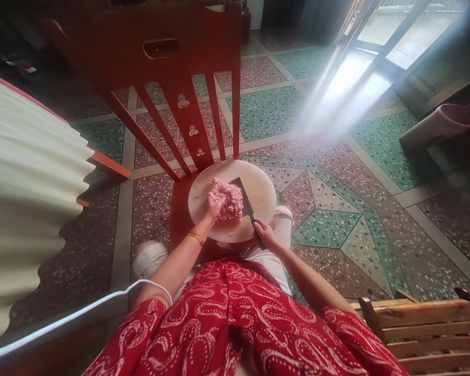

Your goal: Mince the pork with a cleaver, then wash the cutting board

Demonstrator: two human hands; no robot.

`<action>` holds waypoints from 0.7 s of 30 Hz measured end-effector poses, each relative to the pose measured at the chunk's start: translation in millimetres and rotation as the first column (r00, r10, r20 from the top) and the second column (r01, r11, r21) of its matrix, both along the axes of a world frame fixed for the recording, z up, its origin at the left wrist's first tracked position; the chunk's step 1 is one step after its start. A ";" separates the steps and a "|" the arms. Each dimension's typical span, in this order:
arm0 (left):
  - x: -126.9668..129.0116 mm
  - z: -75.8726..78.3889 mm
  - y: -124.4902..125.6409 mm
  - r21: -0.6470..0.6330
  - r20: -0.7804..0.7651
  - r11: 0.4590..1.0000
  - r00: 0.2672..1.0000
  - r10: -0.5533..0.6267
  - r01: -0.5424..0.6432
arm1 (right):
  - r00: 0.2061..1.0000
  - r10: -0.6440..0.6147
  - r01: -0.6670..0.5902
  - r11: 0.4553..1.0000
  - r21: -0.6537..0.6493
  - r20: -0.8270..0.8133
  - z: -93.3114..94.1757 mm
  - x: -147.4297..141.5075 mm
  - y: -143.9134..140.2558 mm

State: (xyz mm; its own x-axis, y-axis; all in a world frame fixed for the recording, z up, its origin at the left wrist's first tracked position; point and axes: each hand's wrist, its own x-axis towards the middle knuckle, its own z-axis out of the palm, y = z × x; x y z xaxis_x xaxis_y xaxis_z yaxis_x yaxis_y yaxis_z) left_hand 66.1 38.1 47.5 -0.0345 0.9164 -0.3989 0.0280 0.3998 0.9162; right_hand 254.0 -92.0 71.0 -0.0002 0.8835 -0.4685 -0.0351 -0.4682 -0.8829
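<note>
A mound of pink minced meat (230, 200) lies on a round white cutting board (260, 183), which rests on the seat of a red wooden chair (179, 209). My left hand (214, 208), with a gold bangle on the wrist, grips the left side of the mound; its fingertips are partly hidden in the meat. In my right hand (267, 235) is the dark handle of a cleaver (246, 193), its fingers wrapped round it at the board's lower right. The cleaver's blade stands against the meat's right side, and part of it is hidden behind the meat.
The slatted chair back (191, 120) rises beyond the board. A cream pleated cloth (31, 209) hangs at left, and a white cable (74, 317) crosses by my left arm. A wooden slatted seat (426, 314) stands at lower right, a bin-like container (434, 128) farther right.
</note>
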 end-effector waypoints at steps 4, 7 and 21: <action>-18.8 17.1 12.7 -0.079 0.149 0.987 0.981 -0.126 0.139 | 0.998 0.029 -0.031 0.999 -0.030 -0.059 -1.3 -8.8 1.5; -43.3 26.1 27.4 -0.135 -0.021 0.953 0.961 -0.275 0.270 | 0.998 0.039 -0.041 0.998 -0.040 -0.040 -0.5 -2.1 2.5; -55.7 12.8 -20.7 0.356 -0.670 0.778 0.722 -0.173 0.517 | 0.708 -0.008 -0.310 0.895 0.321 0.706 48.3 16.5 2.4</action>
